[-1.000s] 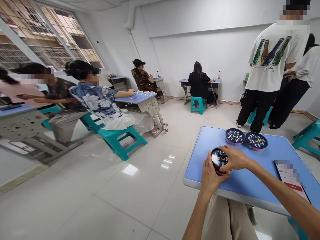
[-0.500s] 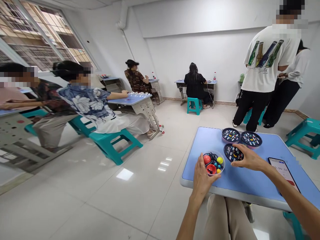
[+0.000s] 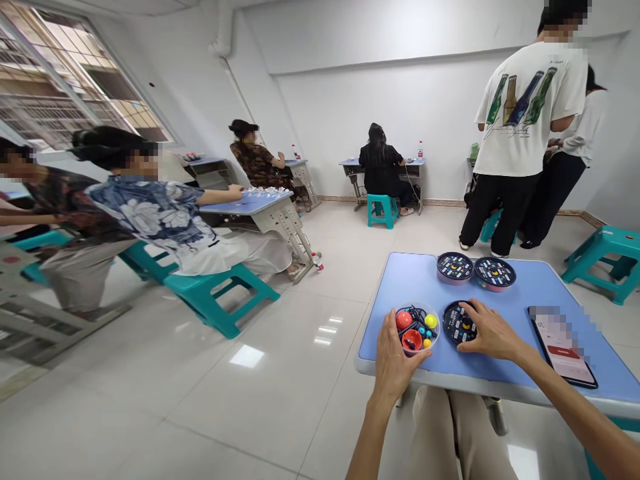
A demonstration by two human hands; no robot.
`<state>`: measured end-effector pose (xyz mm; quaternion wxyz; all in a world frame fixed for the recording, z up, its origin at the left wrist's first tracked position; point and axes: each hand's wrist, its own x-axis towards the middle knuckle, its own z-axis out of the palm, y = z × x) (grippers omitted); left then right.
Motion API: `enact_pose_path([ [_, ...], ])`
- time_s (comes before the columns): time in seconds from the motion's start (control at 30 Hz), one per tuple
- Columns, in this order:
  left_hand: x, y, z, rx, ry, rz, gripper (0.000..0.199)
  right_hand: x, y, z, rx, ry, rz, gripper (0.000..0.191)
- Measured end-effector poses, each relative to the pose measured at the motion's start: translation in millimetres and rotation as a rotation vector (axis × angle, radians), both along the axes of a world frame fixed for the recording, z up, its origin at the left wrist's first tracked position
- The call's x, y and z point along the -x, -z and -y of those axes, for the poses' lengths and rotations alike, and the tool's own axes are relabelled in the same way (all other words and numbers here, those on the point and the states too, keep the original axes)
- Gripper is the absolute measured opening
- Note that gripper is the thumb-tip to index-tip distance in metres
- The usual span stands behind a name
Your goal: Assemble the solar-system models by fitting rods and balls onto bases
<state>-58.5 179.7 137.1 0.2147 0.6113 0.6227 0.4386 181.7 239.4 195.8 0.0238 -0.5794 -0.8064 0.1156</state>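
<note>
On the blue desktop, a clear round tub (image 3: 439,328) stands uncovered. Inside it are a red ball (image 3: 404,320), a red half-shell cup (image 3: 412,341), yellow balls (image 3: 431,321), small blue beads and black cords. My left hand (image 3: 396,363) is wrapped round the tub's near left side, thumb along the front. Just right of the tub, a black printed round lid (image 3: 454,323) lies face up, flat at table level. My right hand (image 3: 493,333) grips this lid by its right side, thumb at the near edge and fingers over the top.
Two lidded round tubs, a left one (image 3: 455,268) and a right one (image 3: 495,273), stand at the desk's back edge. A phone (image 3: 563,347) lies at the right. Beyond the blue desk (image 3: 387,287), people sit at other desks and two stand. A green stool (image 3: 607,257) is at right.
My right hand has lowered the lid from a tilted, raised position to flat on the desk. My left hand stays on the tub. The camera view has shifted slightly.
</note>
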Motion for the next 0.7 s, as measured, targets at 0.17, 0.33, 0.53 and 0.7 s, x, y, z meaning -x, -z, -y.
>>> enact_pose_path([
  [0.17, 2, -4.5, 3, 0.049, -0.004, 0.064, 0.104, 4, -0.5, -2, -0.011, -0.026, -0.023, 0.089],
  [0.33, 8, -4.4, 12, 0.007, -0.024, 0.053, 0.101, 9, 0.0, -7, -0.008, -0.041, -0.023, 0.091],
  [0.53, 13, -1.2, 17, 0.029, -0.023, 0.006, 0.102, 9, 6.0, -11, -0.002, -0.049, -0.029, 0.092],
  [0.7, 10, -4.4, 14, 0.048, -0.005, -0.063, 0.101, 7, 8.0, -11, 0.001, -0.044, -0.038, 0.092],
])
